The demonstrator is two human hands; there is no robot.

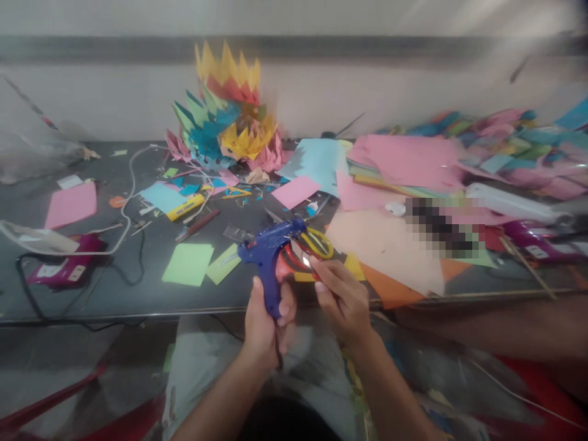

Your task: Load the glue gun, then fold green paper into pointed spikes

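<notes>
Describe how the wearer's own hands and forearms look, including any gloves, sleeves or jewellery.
The left hand and right hand are bare, with no gloves. The left forearm and right forearm show no sleeves as far as the view reaches. I see no watch or bracelet; blur hides finer details such as nails or small marks.

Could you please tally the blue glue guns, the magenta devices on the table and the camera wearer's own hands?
Blue glue gun: 1
Magenta devices, one far left and one far right: 2
Wearer's hands, left hand and right hand: 2
Total: 5
</notes>
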